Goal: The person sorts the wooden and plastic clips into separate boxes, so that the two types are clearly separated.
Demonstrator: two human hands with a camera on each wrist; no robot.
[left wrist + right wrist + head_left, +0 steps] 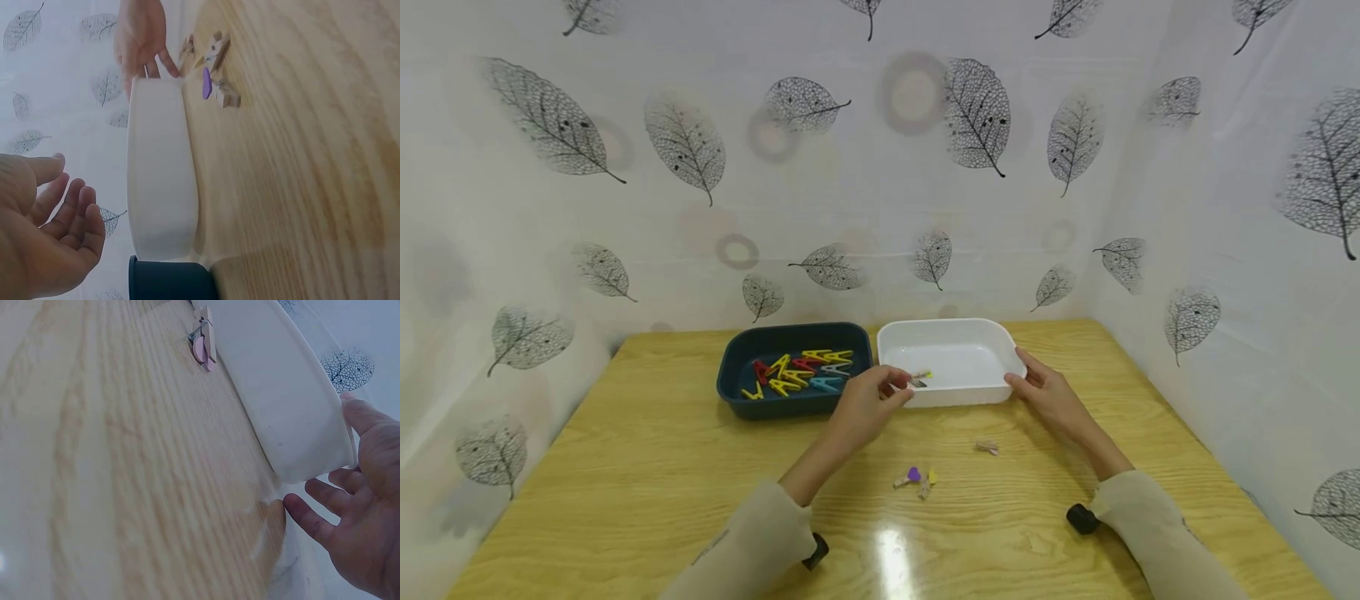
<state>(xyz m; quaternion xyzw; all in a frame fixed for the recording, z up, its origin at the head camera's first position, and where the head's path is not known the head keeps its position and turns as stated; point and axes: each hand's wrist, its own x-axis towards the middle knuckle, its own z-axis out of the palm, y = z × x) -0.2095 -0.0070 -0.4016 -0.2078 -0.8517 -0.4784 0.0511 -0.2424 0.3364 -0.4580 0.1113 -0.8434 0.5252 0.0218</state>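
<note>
My left hand point(867, 402) hovers at the front left corner of a white tray point(946, 397), fingers loosely bent. In the left wrist view, nothing shows between its fingers and thumb. Small clothespins point(919, 380), one with a yellow bit, lie just inside the tray by those fingertips. With thumb at the rim and fingers against the end wall, my right hand point(1051, 398) holds the tray's right corner. In front of the tray lie small wooden clothespins: one with a purple heart point(913, 474), one with a yellow piece point(924, 487) and one with a pink piece point(204, 340).
A dark blue tray point(741, 408) stands against the white one's left side. It contains several plastic clothespins point(795, 377) in yellow, red, blue and grey. Behind the wooden table point(647, 467) hangs a leaf-print curtain point(865, 192), which also runs along both sides.
</note>
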